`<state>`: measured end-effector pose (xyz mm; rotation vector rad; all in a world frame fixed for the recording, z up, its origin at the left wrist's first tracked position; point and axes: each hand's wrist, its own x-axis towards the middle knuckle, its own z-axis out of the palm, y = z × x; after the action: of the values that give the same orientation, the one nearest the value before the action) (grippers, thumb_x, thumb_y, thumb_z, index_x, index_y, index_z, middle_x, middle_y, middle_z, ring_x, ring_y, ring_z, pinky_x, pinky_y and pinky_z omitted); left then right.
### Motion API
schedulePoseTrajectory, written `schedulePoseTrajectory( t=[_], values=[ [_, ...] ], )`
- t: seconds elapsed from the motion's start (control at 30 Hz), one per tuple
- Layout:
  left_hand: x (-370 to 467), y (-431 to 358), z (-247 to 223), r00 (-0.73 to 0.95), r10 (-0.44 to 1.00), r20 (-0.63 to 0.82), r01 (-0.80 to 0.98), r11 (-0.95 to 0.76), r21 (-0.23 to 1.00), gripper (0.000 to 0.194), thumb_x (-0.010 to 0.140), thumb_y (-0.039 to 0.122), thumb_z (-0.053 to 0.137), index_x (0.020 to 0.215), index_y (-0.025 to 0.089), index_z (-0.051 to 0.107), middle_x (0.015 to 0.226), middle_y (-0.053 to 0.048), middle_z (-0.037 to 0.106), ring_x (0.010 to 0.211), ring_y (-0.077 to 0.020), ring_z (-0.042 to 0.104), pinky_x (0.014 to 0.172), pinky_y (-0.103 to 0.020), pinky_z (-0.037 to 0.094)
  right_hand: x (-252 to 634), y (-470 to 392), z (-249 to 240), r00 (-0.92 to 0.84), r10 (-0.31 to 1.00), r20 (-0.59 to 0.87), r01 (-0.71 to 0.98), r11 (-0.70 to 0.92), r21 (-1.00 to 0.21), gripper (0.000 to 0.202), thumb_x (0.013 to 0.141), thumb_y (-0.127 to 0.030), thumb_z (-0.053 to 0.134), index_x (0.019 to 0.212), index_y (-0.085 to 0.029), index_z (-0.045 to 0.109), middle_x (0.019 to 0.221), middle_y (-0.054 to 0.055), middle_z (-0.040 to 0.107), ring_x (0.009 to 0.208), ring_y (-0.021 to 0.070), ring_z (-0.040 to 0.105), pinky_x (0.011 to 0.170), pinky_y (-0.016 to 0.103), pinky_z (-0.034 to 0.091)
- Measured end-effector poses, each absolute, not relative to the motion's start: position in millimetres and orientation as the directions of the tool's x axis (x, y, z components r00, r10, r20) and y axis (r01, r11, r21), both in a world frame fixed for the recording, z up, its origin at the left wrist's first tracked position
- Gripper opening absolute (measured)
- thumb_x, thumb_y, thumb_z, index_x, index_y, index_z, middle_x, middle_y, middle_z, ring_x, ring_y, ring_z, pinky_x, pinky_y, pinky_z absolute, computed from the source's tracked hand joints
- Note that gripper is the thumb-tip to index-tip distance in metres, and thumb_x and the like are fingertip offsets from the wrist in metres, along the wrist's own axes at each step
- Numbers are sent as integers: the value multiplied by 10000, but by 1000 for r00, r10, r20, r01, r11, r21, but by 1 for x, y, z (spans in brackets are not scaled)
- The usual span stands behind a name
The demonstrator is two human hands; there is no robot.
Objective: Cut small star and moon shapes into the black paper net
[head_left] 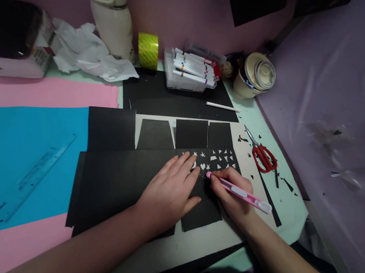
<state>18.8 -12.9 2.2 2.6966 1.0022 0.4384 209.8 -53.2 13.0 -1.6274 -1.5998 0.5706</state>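
My left hand (pixel 170 191) lies flat on a black card (pixel 115 172) that has cut edges and flaps, its fingers spread beside a group of small cut-out shapes. Stars, a heart and triangles show pale through the card near its right end. In my right hand (pixel 234 190) is a pink craft knife (pixel 242 194), gripped like a pen, with its front end down at the card just below the heart. The knife's blade is too small to make out. Pale board (pixel 246 145) shows under and around the black card.
Red-handled scissors (pixel 265 158) and black scraps lie at the right. Behind are a marker box (pixel 189 73), yellow tape (pixel 149 52), a pale bottle (pixel 114 27), crumpled tissue (pixel 85 50) and a cup (pixel 247 84). A clear ruler (pixel 40 177) rests on blue paper (pixel 5 132) at the left.
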Motion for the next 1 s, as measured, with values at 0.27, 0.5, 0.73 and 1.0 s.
schedulePoseTrajectory(
  t=[0.27,0.5,0.73,1.0],
  values=[
    [19,-12,3,722,664,193,596,-739,314,600,854,479,628,1305,91,545,1486,-173,439,1408,-320,346,1160,-453,273,209,-54,12,121,970,210,626,90,-775,89,852,-230,652,769,-203,634,687,-8,685,565,115,599,556,221,466],
    [19,-13,3,716,668,203,597,-736,320,597,847,470,640,1300,90,550,1484,-175,442,1410,-324,343,1158,-453,279,212,-56,10,92,974,206,662,95,-744,120,849,-226,641,736,-203,609,664,-10,674,535,111,574,526,215,449],
    [19,-14,4,715,673,190,604,-731,316,603,847,479,635,1305,96,548,1493,-169,432,1416,-320,335,1160,-451,278,212,-56,10,89,975,204,645,99,-758,146,842,-220,636,707,-204,582,621,-28,631,500,100,527,500,214,416],
    [19,-13,2,716,673,185,600,-729,329,597,853,477,627,1307,100,543,1497,-170,425,1422,-316,322,1165,-451,265,210,-54,13,113,974,196,620,85,-780,152,846,-230,637,701,-200,601,599,-30,617,505,103,528,504,220,416]
  ],
)
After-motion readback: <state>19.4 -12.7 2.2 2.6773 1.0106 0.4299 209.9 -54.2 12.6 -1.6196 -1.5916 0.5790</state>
